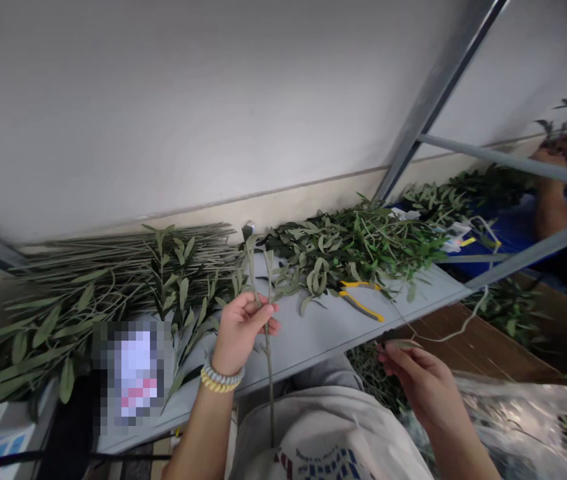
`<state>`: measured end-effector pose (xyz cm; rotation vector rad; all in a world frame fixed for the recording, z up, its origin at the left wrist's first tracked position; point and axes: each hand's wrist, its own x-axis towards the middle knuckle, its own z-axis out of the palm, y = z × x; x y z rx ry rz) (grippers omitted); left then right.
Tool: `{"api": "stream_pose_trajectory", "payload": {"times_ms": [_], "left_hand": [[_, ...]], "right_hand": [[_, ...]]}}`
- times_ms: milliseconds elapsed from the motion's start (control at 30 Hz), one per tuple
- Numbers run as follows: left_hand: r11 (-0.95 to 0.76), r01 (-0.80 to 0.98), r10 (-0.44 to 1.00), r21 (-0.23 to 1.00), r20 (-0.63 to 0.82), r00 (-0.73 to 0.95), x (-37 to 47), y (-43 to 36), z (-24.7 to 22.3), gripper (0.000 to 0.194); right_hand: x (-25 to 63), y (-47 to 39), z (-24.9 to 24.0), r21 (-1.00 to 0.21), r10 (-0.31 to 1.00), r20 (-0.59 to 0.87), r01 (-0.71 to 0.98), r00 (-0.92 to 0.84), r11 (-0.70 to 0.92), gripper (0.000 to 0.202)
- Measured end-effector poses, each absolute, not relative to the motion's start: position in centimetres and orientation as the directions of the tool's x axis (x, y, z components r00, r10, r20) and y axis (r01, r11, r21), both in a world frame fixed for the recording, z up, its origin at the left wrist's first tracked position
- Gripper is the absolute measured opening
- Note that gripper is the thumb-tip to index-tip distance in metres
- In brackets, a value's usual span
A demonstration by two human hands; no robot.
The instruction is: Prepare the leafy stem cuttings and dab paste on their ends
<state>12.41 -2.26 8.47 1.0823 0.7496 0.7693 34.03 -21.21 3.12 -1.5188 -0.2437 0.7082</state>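
Note:
My left hand (249, 321), with coiled bands at its wrist, pinches a forked green stem (270, 393) that stands upright before my shirt. To the right and lower, my right hand (411, 365) has thumb and fingers pressed together on a small leaf piece (404, 344). Yellow-handled pliers (362, 301) lie on the grey shelf (308, 337) between the hands. Behind them rests a heap of loose leafy sprigs (343, 243).
Bare stems (128, 257) and leafy branches (43, 320) fill the shelf's left side, beside a blurred screen (137, 373). A metal frame (438, 107) rises at right. Beyond it, another person's arms (556, 193) hold foliage. Plastic wrap (518, 413) lies lower right.

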Motion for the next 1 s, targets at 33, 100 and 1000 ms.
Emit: {"api": "stream_pose_trajectory", "payload": {"times_ms": [33, 100, 1000], "left_hand": [[0.265, -0.175, 0.853, 0.948, -0.146, 0.501, 12.5, -2.3, 8.7, 0.032], [0.229, -0.183, 0.889, 0.956, -0.129, 0.438, 12.5, -2.5, 9.1, 0.03], [-0.021, 0.024, 0.999, 1.0, 0.02, 0.043, 11.6, -5.6, 13.9, 0.017]], "right_hand": [[34.0, -20.2, 3.4, -0.966, 0.589, -0.249, -0.244, 0.769, -0.089, 0.027], [33.6, -17.9, 4.3, -0.98, 0.662, -0.177, -0.194, 0.728, -0.049, 0.022], [21.3, -5.2, 14.7, -0.587, 0.947, -0.043, -0.775, 0.319, 0.235, 0.021]]}}
